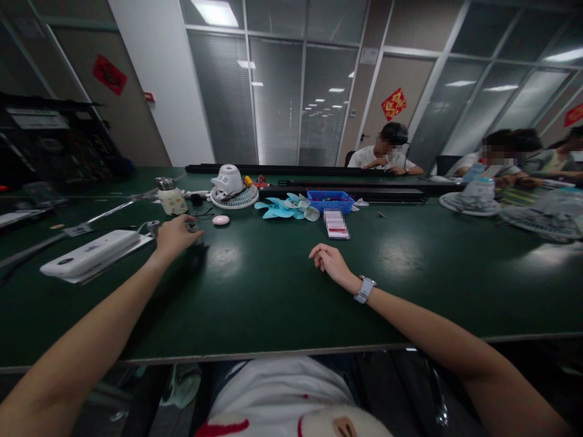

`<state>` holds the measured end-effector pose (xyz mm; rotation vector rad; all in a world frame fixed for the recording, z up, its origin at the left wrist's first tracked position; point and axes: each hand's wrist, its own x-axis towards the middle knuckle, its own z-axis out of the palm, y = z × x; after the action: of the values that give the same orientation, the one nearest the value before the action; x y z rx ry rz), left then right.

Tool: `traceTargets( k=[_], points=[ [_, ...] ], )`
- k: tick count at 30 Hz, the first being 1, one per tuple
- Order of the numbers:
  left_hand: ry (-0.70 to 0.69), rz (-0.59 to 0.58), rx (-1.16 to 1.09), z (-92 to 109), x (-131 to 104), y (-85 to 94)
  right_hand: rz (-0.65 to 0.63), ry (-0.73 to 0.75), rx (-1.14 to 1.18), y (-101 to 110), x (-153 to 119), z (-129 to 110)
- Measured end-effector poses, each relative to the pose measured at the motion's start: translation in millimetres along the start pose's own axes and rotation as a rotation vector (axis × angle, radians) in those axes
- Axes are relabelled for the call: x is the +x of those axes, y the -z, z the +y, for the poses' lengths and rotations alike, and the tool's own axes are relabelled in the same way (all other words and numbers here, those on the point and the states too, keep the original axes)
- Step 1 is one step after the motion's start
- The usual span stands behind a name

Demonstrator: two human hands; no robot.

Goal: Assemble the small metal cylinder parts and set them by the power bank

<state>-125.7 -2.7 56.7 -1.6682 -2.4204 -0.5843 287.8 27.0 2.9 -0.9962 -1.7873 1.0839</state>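
My left hand (175, 235) reaches forward over the green table (273, 291) and closes on a small dark metal part (193, 227), too small to identify. My right hand (330, 261), with a white watch on the wrist, rests on the table with fingers loosely curled and nothing in it. Beyond my left hand lie a pink oval piece (221, 220), a white fan motor housing on a round grille (232, 189) and a cream fan base (170, 197). Light blue fan blades (286, 208) lie beside a blue parts tray (330, 200).
A white flat device (88, 255) lies on paper at the left. A small stack of cards (336, 226) sits past my right hand. Black rails (346, 193) run across the table's middle. Other people sit at the far side with fan parts (473, 197).
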Motion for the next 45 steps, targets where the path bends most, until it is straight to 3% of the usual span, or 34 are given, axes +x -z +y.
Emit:
traceTargets(
  k=[4, 8, 12, 15, 19, 25, 33, 38, 45],
  points=[
    [-0.214, -0.053, -0.249, 55, -30, -11.1, -0.001, 0.004, -0.021, -1, -1, -1],
    [-0.471, -0.274, -0.631, 108, -80, -17.2, -0.047, 0.078, -0.092, -4, -9, -11],
    [-0.57, -0.405, -0.843, 135, -116, -17.7, -0.166, 0.192, -0.124, -14, -21, -27],
    [-0.588, -0.48, -0.935, 141, -127, -18.9, -0.247, 0.225, -0.162, -24, -29, -37],
    [-0.608, -0.46, -0.929, 142, -132, -19.5, -0.302, 0.24, -0.187, -32, -35, -42],
    [-0.626, -0.448, -0.916, 144, -137, -19.5, -0.268, 0.24, -0.184, -34, -36, -43],
    [-0.62, -0.342, -0.895, 148, -139, -26.0, -0.272, 0.262, -0.183, -34, -29, -43],
    [-0.612, -0.321, -0.911, 149, -121, -36.5, -0.3, 0.236, -0.182, -31, -7, -40],
    [-0.688, -0.374, -0.908, 154, -66, -53.4, -0.383, 0.191, -0.209, -16, 45, -32]
  ],
)
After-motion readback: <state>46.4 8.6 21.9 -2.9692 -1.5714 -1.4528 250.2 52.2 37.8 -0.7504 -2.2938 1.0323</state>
